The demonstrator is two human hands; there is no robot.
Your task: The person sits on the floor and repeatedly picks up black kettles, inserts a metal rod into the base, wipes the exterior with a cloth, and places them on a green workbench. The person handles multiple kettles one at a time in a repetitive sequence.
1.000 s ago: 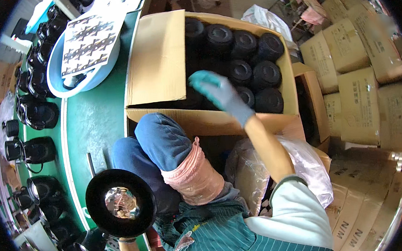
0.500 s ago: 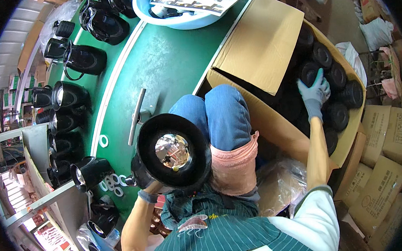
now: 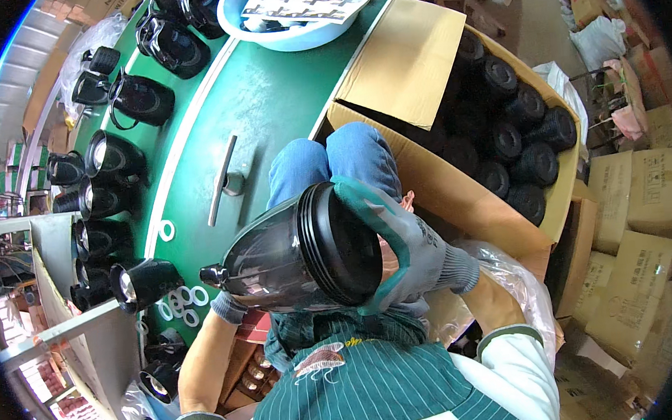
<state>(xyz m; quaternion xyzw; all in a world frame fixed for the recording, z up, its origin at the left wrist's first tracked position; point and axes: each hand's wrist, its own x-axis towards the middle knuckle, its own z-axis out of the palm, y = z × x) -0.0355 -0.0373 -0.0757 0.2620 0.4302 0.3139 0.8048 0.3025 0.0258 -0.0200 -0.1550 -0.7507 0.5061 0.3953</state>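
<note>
A glossy black vacuum jug body (image 3: 265, 259) lies on its side above my lap, its narrow spout end pointing left. My left hand (image 3: 229, 307) supports it from below; the jug hides most of the fingers, and the gloved wrist shows. Against the jug's wide end sits a round black base cap (image 3: 357, 248) with ridged edges. My right hand (image 3: 414, 243), in a grey and green glove, is closed over this cap, thumb and fingers spread around its rim. Whether the cap is threaded on cannot be seen.
An open carton (image 3: 419, 168) of black ribbed caps (image 3: 506, 140) stands on the right. On the green table (image 3: 264, 97) are a metal T-shaped stand (image 3: 223, 179), white rings (image 3: 177, 303), several black jugs (image 3: 142, 99) and a blue basin (image 3: 299, 41). Stacked cartons (image 3: 650, 193) line the far right.
My right hand has come from the carton to the jug with a base cap. The jug has turned from showing its open, mirrored mouth to lying sideways, its wide end now covered.
</note>
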